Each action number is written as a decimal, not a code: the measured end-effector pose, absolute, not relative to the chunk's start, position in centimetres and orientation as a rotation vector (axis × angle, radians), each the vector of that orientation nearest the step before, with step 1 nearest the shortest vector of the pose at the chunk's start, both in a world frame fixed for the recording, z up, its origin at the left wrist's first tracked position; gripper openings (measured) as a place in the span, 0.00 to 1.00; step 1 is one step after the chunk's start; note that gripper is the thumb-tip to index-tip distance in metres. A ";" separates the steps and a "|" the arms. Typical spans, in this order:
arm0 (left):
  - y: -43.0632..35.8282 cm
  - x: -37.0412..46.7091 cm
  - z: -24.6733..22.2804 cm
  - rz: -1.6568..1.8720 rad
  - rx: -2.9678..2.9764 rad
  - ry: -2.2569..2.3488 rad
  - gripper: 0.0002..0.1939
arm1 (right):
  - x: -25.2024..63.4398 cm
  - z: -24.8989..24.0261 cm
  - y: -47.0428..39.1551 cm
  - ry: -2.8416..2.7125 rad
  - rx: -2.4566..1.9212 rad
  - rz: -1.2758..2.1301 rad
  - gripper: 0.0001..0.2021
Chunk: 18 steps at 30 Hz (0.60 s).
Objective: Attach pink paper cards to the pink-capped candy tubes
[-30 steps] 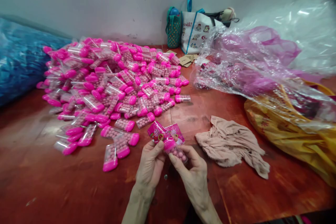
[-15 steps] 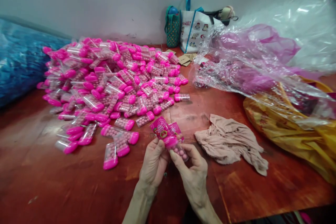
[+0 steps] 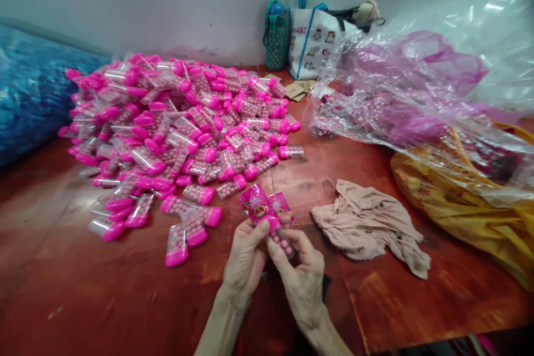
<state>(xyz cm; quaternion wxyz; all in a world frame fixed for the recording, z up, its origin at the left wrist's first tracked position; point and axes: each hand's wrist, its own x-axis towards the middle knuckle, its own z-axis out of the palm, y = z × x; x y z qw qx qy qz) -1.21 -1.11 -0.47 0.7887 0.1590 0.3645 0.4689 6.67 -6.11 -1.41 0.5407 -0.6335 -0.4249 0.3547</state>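
Close to the table's front, both hands hold a small clear container with a pink cap and pink candy-like balls inside. My left hand is closed, its thumb pressed near the cap and against a printed pink label. My right hand pinches the clear body between thumb and fingers. A second printed pink piece sticks up behind the cap; whether it is part of the same label I cannot tell. Just beyond my hands lies a large heap of similar pink-capped containers, a few of them loose at its near edge.
To the right lies a crumpled beige cloth. Behind it are clear and pink plastic bags and a yellow bag. A blue plastic sack stands at left. A white tote and a green bottle holder stand by the wall.
My right hand has shifted slightly left and turned a little around the container. Both hands keep hold of it. The whole view has moved slightly.
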 end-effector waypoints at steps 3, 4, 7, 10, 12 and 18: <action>-1.3 -1.2 -0.3 0.955 0.346 0.748 0.07 | 6.7 -1.4 -6.1 -0.981 -1.489 0.828 0.05; -1.3 -1.3 -0.2 0.946 0.349 0.739 0.08 | 6.7 -1.4 -6.1 -0.987 -1.478 0.825 0.05; -1.5 -1.4 -0.2 0.945 0.360 0.735 0.10 | 6.5 -1.4 -6.1 -1.061 -1.444 0.785 0.04; -1.6 -1.4 -0.2 0.946 0.377 0.750 0.11 | 6.2 -1.5 -6.2 -1.150 -1.437 0.667 0.06; -1.6 -1.3 -0.1 0.933 0.400 0.750 0.10 | 6.2 -1.6 -6.2 -1.181 -1.455 0.600 0.07; -1.7 -1.0 0.0 0.880 0.469 0.747 0.08 | 6.6 -1.6 -6.3 -1.043 -1.463 0.771 0.05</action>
